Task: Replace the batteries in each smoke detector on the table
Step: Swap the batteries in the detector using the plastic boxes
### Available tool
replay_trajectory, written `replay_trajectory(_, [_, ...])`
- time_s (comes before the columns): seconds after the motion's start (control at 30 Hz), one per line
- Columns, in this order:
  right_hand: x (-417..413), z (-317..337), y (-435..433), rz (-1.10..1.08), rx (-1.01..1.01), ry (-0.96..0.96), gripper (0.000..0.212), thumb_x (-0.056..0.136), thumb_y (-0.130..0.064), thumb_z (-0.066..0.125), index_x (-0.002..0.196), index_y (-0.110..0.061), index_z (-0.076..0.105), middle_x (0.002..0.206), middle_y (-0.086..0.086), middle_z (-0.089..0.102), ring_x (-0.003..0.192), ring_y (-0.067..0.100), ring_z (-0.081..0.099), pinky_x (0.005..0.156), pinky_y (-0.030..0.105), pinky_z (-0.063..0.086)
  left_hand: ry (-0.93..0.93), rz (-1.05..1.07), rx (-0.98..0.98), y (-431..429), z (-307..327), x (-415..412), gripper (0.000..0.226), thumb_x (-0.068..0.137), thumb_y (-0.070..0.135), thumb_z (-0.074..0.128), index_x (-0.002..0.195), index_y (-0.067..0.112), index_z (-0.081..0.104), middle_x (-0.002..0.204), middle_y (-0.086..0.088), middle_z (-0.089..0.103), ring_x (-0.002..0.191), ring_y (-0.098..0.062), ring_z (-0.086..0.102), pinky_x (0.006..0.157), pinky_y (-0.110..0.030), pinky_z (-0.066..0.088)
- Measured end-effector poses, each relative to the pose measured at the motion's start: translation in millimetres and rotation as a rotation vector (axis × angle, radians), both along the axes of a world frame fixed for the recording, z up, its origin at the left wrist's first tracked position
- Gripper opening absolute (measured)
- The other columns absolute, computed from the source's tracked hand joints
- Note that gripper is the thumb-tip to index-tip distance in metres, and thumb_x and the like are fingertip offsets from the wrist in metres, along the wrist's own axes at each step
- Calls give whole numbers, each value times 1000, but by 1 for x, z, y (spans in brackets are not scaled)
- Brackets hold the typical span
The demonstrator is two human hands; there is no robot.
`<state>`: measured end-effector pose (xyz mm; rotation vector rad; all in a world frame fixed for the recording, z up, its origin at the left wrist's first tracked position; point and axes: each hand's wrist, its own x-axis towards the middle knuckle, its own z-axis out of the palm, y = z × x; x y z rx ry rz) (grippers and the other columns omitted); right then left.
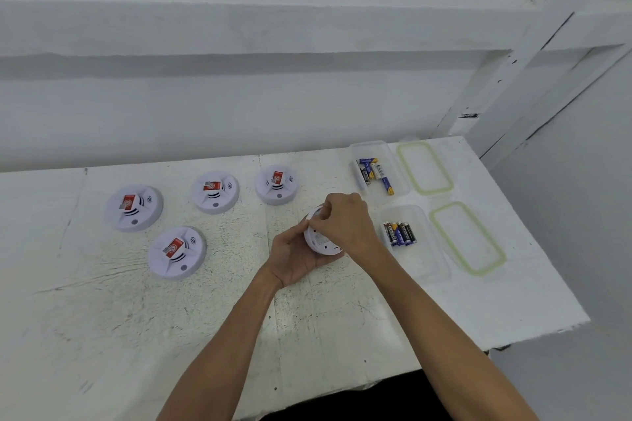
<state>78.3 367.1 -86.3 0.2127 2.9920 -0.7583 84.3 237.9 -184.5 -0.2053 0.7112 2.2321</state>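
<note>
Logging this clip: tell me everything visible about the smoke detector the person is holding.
The held smoke detector is a round white plastic-looking disc, tilted, its flat face with small dark marks toward the camera; no red label shows. The left hand cradles it from below, the right hand pinches at its upper rim, above the table.

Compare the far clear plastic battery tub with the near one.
The far batteries, in the far clear plastic tub, lie jumbled at several angles; the near batteries, in the near clear plastic tub, lie in a tidy row. The far batteries include a pale one; the near batteries look dark and blue. Both tubs are open, with green-rimmed lids beside them.
</note>
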Motion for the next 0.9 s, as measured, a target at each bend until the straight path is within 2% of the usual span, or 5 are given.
replay_trajectory(0.2, [1,2,0,18,38,-16,34,77,-39,72,80,-6,63,77,7,64,79,21,57,64,33,47,43,-5,5,0,8,1,74,82,30,80,145,5,51,146,-24,55,128,-43,58,99,-63,50])
replay_trajectory(0.43, [6,-1,-11,27,80,55,26,87,-29,62,98,-9,50,73,4,51,67,22,48,54,28,29,-18,-42,-41,-1,-8,-1,53,108,28,33,155,5,37,160,-25,37,147,-48,34,117,-71,25])
replay_trajectory(0.6, [14,-15,-10,119,174,157,23,95,-28,48,110,-14,57,93,5,64,74,22,53,60,30,36,-72,10,41,-2,2,-1,48,109,32,31,141,8,58,151,-23,49,137,-42,49,104,-61,46])
replay_trajectory(0.77, [22,-30,2,203,154,221,25,100,-25,52,119,-15,63,139,6,58,121,26,56,84,43,51,-73,35,76,-1,1,-2,49,108,38,33,145,11,50,144,-19,54,127,-36,58,98,-56,53])
replay_trajectory(0.9, [31,-19,17,70,-112,343,18,102,-27,53,115,-17,61,119,-2,65,110,16,58,83,33,52,-74,23,54,1,-1,-1,52,105,42,36,138,11,62,142,-22,56,124,-41,60,97,-55,55])
